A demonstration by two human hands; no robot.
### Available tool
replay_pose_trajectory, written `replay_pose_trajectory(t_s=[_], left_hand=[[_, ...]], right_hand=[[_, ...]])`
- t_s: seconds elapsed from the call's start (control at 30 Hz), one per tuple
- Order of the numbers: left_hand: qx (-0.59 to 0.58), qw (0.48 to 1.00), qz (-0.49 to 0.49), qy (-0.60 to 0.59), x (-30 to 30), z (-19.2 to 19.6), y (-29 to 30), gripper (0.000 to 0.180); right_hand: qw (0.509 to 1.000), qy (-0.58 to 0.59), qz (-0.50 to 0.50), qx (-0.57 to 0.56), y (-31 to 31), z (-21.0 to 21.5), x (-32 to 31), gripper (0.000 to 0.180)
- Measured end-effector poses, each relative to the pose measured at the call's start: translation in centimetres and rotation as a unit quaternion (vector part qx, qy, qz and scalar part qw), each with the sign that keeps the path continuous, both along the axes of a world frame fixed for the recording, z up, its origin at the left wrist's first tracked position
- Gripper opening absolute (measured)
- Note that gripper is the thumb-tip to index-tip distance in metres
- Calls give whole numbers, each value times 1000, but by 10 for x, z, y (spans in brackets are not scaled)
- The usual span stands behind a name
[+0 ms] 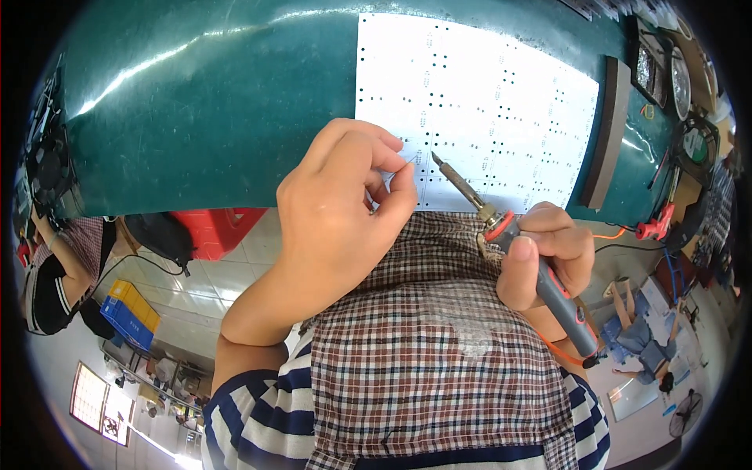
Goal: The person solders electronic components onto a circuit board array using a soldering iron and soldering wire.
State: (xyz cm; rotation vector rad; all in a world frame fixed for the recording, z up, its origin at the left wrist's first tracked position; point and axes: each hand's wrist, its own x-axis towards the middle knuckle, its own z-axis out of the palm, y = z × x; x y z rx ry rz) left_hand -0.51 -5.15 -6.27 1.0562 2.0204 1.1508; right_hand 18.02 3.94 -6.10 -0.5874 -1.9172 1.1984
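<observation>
A white circuit board panel [470, 86] dotted with small dark holes lies on the green bench mat near its front edge. In my right hand [552, 254] is a grey and red soldering iron [486, 211], its fingers closed round the handle. The iron's tip points up and left, close over the lower left part of the panel; whether it touches cannot be told. My left hand [345, 192] is pinched closed beside that tip, and a thin strand of solder wire [409, 162] shows at its fingertips. The rest of the wire is hard to make out.
A dark bar [607, 133] lies right of the panel. Further right are a small fan [695, 141] and a red clamp-like tool [656, 225]. An orange cord [560, 356] trails from the iron. At the left edge a person [66, 266] works; a red crate [223, 231] stands below the bench.
</observation>
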Motion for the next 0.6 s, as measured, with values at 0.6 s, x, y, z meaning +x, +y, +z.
replay_pose_trajectory(t_s=[0.6], left_hand=[[11, 998, -22, 52, 4, -6, 1, 14]], right_hand=[[998, -53, -17, -19, -6, -1, 1, 22]])
